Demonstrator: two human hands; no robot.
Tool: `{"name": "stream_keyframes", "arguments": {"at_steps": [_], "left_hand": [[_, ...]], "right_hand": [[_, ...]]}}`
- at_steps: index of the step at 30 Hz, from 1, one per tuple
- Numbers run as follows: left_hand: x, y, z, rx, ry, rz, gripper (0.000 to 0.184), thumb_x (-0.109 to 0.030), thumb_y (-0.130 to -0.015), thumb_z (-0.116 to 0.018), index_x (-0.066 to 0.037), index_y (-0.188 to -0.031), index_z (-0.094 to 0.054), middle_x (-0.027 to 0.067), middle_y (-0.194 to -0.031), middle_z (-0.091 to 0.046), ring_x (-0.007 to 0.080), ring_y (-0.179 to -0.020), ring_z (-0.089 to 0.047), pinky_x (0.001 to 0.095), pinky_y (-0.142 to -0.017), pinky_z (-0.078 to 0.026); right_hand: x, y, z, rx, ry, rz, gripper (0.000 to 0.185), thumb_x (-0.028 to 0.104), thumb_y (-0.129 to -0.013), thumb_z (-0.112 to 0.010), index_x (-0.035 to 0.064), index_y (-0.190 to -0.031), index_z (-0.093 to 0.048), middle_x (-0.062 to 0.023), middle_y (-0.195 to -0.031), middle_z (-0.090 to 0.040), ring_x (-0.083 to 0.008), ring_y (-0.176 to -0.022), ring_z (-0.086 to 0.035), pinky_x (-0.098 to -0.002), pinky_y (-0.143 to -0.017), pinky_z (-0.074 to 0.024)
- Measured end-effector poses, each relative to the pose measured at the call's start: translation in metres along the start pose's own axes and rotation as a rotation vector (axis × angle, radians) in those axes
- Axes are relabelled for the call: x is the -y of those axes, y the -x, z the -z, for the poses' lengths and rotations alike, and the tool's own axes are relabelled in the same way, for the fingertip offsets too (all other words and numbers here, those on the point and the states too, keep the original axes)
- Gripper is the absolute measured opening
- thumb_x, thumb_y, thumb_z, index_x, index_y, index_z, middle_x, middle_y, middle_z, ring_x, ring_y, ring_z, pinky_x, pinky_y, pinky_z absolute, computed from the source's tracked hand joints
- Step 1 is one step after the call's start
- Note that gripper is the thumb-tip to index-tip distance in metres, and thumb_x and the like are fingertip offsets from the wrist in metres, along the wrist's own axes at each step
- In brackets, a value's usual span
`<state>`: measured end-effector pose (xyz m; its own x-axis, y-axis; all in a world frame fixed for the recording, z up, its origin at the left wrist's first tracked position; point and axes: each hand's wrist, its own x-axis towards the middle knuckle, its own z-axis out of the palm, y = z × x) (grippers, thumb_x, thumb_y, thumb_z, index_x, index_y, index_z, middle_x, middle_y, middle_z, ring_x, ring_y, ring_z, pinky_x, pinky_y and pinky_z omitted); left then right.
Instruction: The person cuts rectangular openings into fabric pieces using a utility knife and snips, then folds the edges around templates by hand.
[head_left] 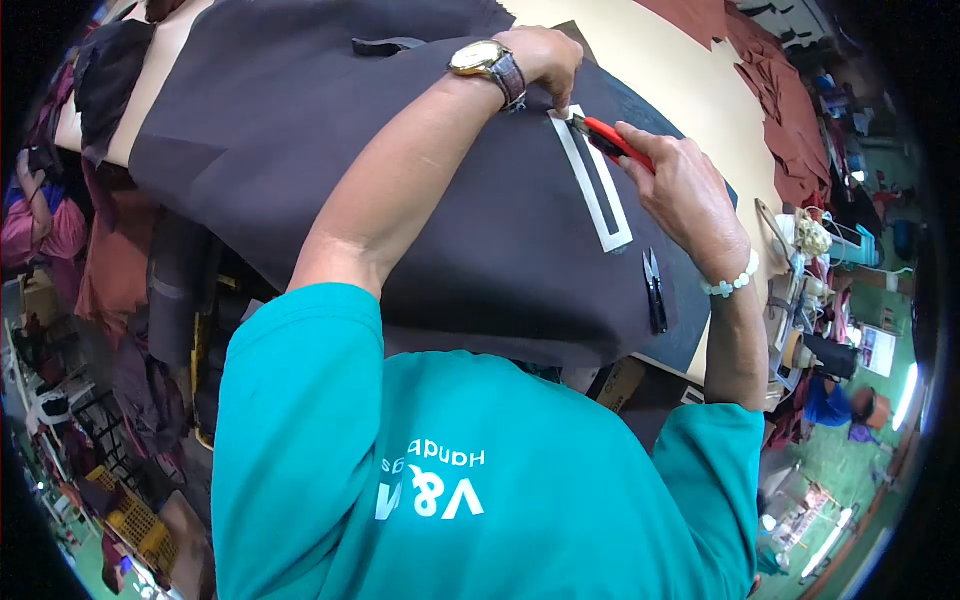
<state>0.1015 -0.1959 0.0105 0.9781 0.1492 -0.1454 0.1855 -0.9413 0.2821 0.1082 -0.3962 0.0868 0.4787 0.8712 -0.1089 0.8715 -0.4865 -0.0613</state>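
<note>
Dark brown material (450, 200) is spread over the table. On it lies a white rectangular frame (585, 180) with a long narrow slot. My right hand (690, 195), with a beaded bracelet at the wrist, is wrapped round a red cutter (620, 142), whose tip is at the frame's top end. My left hand (548, 62), with a watch (480, 58) on the wrist, reaches down to that same end; a fingertip touches there, the other fingers curled. Whether it pinches anything is hidden. Small black snips (655, 290) lie on the material below the frame's lower end.
A dark cutting mat (690, 325) shows under the material's right side. Reddish-brown pieces (780, 110) lie along the table's right edge, by a cluttered bench with a thread cone (797, 350). A black strip (388, 46) is near the top. A yellow crate (140, 522) stands lower left.
</note>
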Motion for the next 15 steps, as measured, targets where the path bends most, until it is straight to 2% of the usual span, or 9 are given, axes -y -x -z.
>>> {"name": "stream_keyframes", "arguments": {"at_steps": [2,12,15], "left_hand": [[-0.005,0.001,0.007,0.09,-0.011,0.045,0.076,-0.033,-0.057,-0.081,-0.007,-0.123,-0.053,0.0134,-0.116,-0.058,0.0262,-0.107,-0.056,0.0338,-0.091,-0.044],[-0.01,0.012,0.012,0.041,0.043,0.081,0.075,-0.028,-0.057,-0.081,-0.008,-0.124,-0.053,0.0138,-0.119,-0.057,0.0267,-0.109,-0.055,0.0341,-0.092,-0.044],[-0.008,0.01,0.014,0.093,0.045,0.051,0.076,-0.028,-0.057,-0.081,-0.008,-0.124,-0.053,0.0139,-0.119,-0.057,0.0269,-0.109,-0.055,0.0342,-0.092,-0.044]], "right_hand": [[-0.001,0.001,0.0,0.002,0.006,-0.001,0.03,0.019,-0.086,-0.051,0.0077,-0.113,-0.06,-0.0207,-0.083,-0.064,-0.0355,-0.077,-0.063,-0.0434,-0.075,-0.0494],[0.003,0.009,-0.001,-0.04,0.061,0.016,0.029,0.019,-0.087,-0.051,0.0077,-0.112,-0.06,-0.02,-0.081,-0.064,-0.0362,-0.074,-0.063,-0.0442,-0.071,-0.0504],[0.008,0.013,0.003,-0.023,0.051,0.009,0.028,0.018,-0.087,-0.05,0.0083,-0.112,-0.06,-0.0207,-0.079,-0.063,-0.0371,-0.074,-0.062,-0.0447,-0.07,-0.0502]]}}
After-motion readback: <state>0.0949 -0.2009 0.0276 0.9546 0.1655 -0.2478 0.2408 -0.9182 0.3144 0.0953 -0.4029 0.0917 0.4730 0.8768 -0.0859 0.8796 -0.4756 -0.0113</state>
